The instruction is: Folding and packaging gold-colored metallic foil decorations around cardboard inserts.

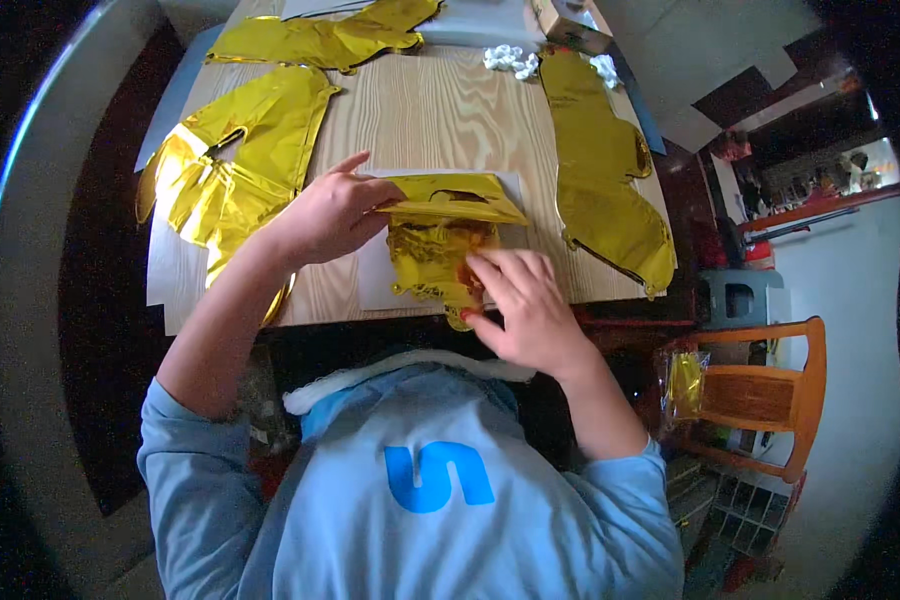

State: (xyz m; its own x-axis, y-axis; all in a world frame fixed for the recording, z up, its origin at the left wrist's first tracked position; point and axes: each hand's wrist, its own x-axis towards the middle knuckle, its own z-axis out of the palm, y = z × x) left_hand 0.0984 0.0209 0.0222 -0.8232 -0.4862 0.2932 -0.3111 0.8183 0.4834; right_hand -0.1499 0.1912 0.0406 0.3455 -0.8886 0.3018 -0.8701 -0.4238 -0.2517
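A deflated gold foil balloon [435, 240] lies partly folded at the near edge of the table, with a flap of foil raised across its top. My left hand [335, 212] pinches the left end of that flap, its index finger sticking up. My right hand [525, 300] rests at the lower right of the same balloon, fingers bent and thumb apart, fingertips slightly blurred. Near the right thumb, a narrow tab of foil hangs over the table edge. Beneath the balloon is a white sheet [375, 275].
Flat gold foil balloons lie on the wood-grain table [400, 120]: one left [270, 130], one far left [320, 38], one right [605, 150]. White curled bundles [510, 60] and a cardboard box [573, 22] sit at the back. A wooden chair [760, 400] holds a clear-wrapped gold packet [686, 385].
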